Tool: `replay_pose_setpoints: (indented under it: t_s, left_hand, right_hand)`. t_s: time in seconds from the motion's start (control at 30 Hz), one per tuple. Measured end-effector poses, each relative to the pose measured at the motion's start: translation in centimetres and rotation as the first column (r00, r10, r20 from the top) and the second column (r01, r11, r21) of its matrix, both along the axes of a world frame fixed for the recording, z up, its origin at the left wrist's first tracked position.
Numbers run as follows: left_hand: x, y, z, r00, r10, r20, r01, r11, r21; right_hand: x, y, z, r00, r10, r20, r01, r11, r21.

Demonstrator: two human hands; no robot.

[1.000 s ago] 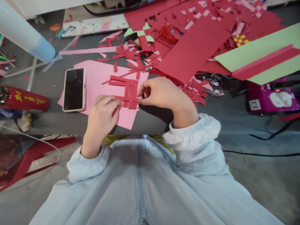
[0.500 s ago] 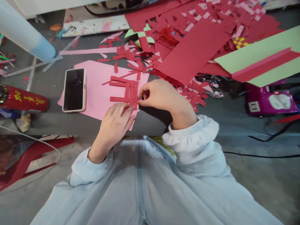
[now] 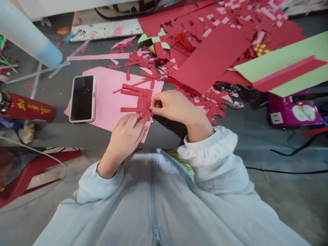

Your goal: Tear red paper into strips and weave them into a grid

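Red paper strips (image 3: pixel 138 99) lie crossed over each other on a pink sheet of paper (image 3: pixel 109 92). My left hand (image 3: pixel 127 131) rests palm down at their lower end, fingers stretched out and pressing on the strips and the sheet. From the right, my right hand (image 3: pixel 170 106) pinches thumb and forefinger together at the right edge of the strips, on the end of a red paper strip mostly hidden by the fingertips. A phone (image 3: pixel 82 98) with a dark screen lies on the left part of the pink sheet.
Red and pink paper scraps (image 3: pixel 151 65) are heaped behind, with a large red sheet (image 3: pixel 212 58) on top. A green folded sheet (image 3: pixel 282 65) and a purple packet (image 3: pixel 294 111) stand right. Left are a red can (image 3: pixel 28 107) and a white-blue cylinder (image 3: pixel 33 34).
The view has shifted slightly. My right hand sits marginally lower against the strips' edge, still pinching; my left hand stays pressed in place.
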State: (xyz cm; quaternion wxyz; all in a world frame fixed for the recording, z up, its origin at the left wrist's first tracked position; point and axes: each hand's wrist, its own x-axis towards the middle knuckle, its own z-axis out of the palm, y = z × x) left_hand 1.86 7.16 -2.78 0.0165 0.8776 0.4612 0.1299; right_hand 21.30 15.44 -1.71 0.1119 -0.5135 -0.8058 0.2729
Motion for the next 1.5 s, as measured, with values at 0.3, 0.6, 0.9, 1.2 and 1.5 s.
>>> replay_pose_setpoints:
  t_s: [0.3, 0.6, 0.9, 1.2, 1.5]
  left_hand:
    - [0.0, 0.0, 0.1, 1.000, 0.003, -0.011, -0.003, 1.000, 0.024]
    - [0.5, -0.2, 0.0, 0.999, 0.038, -0.029, -0.038, 0.999, 0.008]
    - [1.2, -0.1, -0.1, 0.990, 0.082, -0.115, -0.081, 0.997, 0.011]
    - [0.9, -0.4, -0.3, 0.993, 0.055, -0.107, -0.050, 0.998, 0.048]
    - [0.7, -0.5, -0.3, 0.998, 0.050, -0.049, -0.046, 0.995, 0.085]
  right_hand:
    - [-0.2, 0.3, -0.5, 0.996, -0.090, -0.001, 0.090, 0.994, 0.062]
    - [-0.3, 0.2, 0.1, 0.994, -0.084, -0.063, 0.083, 0.996, -0.024]
    - [-0.1, 0.2, 0.3, 0.994, -0.077, -0.082, 0.072, 0.995, -0.062]
    - [0.2, 0.3, 0.1, 0.902, -0.183, -0.392, 0.199, 0.980, 0.000]
    - [-0.2, 0.6, -0.6, 0.971, -0.105, -0.217, 0.111, 0.994, 0.017]
